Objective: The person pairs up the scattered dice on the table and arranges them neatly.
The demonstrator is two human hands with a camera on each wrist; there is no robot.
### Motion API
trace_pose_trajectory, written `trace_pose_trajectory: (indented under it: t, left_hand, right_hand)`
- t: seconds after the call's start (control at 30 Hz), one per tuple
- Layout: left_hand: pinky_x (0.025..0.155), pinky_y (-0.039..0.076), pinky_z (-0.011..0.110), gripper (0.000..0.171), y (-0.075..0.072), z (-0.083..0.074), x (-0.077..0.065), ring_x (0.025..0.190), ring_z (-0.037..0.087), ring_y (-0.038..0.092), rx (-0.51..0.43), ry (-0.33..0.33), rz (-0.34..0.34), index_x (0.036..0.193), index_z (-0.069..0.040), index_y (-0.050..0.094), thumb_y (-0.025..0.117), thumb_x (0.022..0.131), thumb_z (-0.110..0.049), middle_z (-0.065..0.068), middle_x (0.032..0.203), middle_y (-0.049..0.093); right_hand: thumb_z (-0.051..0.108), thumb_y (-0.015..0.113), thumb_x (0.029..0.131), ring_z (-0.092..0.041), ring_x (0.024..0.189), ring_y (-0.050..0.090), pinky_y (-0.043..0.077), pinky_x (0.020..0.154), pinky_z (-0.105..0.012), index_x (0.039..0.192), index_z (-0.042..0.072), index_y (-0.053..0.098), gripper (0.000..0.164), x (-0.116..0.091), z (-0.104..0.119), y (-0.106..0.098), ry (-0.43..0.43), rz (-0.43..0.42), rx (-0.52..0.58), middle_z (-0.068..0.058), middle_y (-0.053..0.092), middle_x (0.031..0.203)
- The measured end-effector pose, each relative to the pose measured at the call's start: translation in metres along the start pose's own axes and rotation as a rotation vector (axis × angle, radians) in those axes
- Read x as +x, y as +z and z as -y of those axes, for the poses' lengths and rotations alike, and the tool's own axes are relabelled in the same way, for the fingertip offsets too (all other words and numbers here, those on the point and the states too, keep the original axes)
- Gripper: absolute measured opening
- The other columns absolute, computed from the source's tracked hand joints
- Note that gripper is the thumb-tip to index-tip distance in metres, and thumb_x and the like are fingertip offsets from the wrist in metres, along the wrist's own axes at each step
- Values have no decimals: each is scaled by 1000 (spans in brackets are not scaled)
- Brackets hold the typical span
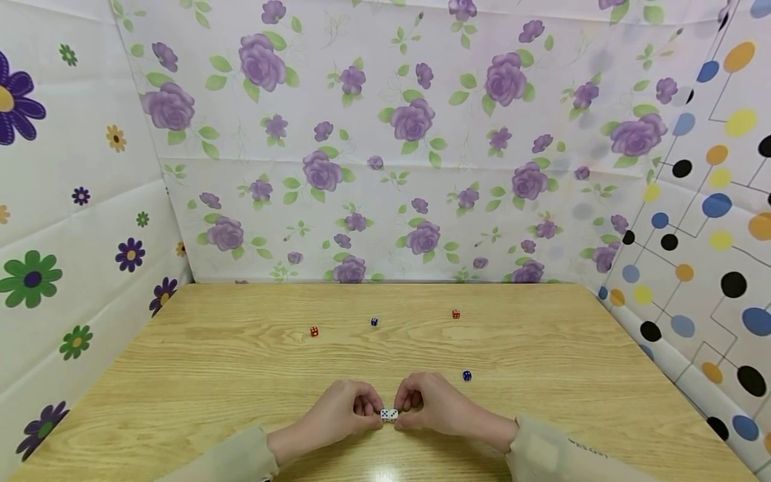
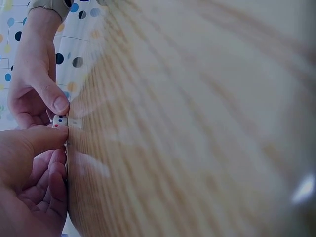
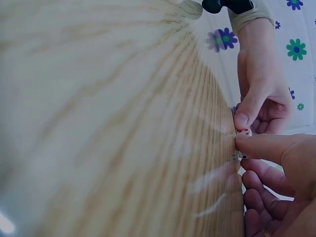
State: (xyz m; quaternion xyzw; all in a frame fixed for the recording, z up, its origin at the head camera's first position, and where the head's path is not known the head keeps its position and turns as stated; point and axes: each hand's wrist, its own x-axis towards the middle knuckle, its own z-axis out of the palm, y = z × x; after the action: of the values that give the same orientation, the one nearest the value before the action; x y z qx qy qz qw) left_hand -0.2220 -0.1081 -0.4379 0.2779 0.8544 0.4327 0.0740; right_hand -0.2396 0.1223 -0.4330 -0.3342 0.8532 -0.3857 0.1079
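Note:
Two white dice sit side by side on the wooden table (image 1: pixel 241 375), near its front edge in the head view. My left hand (image 1: pixel 334 415) pinches the left white die (image 1: pixel 384 415) between thumb and fingers. From the other side, my right hand (image 1: pixel 442 407) pinches the right white die (image 1: pixel 394 414). The dice appear to touch. In the left wrist view, part of a white die (image 2: pixel 60 120) shows between the two thumbs. The right wrist view has a white die (image 3: pixel 244 132) with red pips, partly covered by the thumbs.
Farther back lie a red die (image 1: pixel 314 331) on the left, a blue die (image 1: pixel 374 322) near the middle and another red die (image 1: pixel 456 314) to the right. A second blue die (image 1: pixel 466 376) is just beyond my right hand. Patterned cloths (image 1: pixel 385 201) enclose the table's back and sides.

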Motion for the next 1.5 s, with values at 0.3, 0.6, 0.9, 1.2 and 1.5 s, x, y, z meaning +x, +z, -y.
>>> trace_pose_trajectory:
  t: [0.3,0.6,0.9,1.2,1.5]
  left_hand:
    - [56,45,15,11,0,1,0,61,-3,52,5,4,0,86,-9,70,80,81,-12,-3,73,65]
    - [57,45,15,13,-3,1,0,62,-3,52,9,6,16,88,-9,70,80,81,-12,-3,74,65]
    - [66,47,17,33,-43,7,20,72,1,56,31,38,322,110,-8,66,81,82,-16,7,95,67]
    - [74,52,21,30,-79,32,65,83,9,63,189,45,248,112,-8,66,77,87,-19,7,100,68]
    - [66,53,24,37,-86,53,95,83,14,62,105,-34,116,116,-3,61,78,85,-11,14,104,63]
  right_hand:
    - [21,85,78,1,71,55,48,66,-16,86,19,69,18,0,0,1,11,3,2,8,64,81]
    - [21,84,79,0,71,55,47,65,-16,86,19,69,17,0,2,0,14,9,6,7,63,81]
    - [22,84,79,-3,73,55,46,66,-16,86,20,69,17,2,5,0,33,18,0,4,64,83]
    - [23,84,79,-1,72,54,46,66,-16,86,21,69,18,1,2,1,33,19,3,5,63,83]
    - [24,85,78,-2,73,54,46,66,-16,87,21,69,18,1,0,0,27,12,2,4,64,84]
